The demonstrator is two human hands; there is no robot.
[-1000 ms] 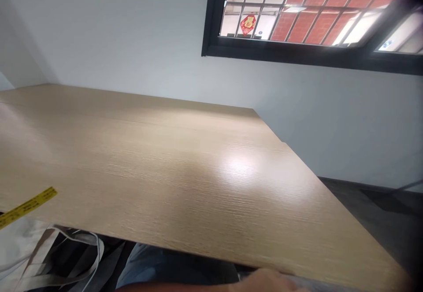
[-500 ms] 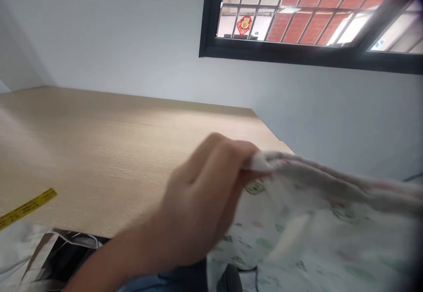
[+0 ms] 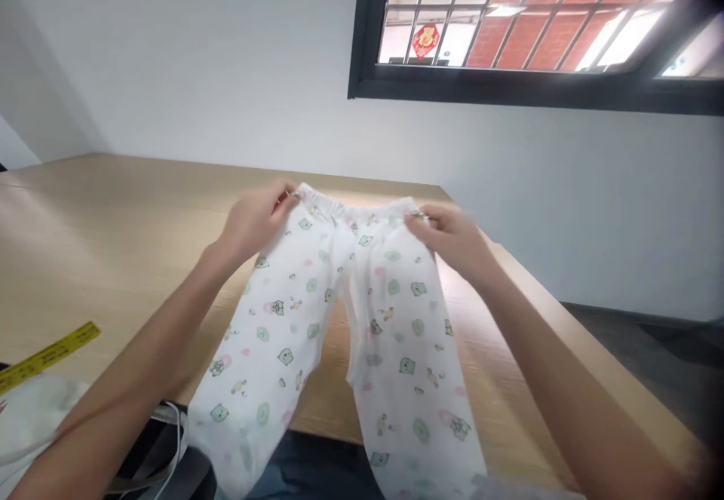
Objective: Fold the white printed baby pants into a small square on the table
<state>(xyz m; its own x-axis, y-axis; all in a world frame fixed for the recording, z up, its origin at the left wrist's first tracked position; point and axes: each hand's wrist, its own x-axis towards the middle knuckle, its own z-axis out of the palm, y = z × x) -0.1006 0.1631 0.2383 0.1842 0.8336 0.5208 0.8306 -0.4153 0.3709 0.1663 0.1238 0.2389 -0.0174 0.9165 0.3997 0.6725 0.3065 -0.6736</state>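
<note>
I count one left hand (image 3: 259,215) and one right hand (image 3: 451,234), two in all; one pair of trousers (image 3: 365,247) with two legs (image 3: 271,349) and one waistband (image 3: 370,215); one desk (image 3: 136,259), one yellow strip (image 3: 50,358), one pale bag (image 3: 45,409), one window (image 3: 498,83) and one red diamond-shaped sign (image 3: 425,40).

The window (image 3: 532,32) glares, the right edge blurred.

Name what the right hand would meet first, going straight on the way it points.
The right hand would first meet the printed pants it holds; beyond them, probably the wall, though depth is unclear.
</note>
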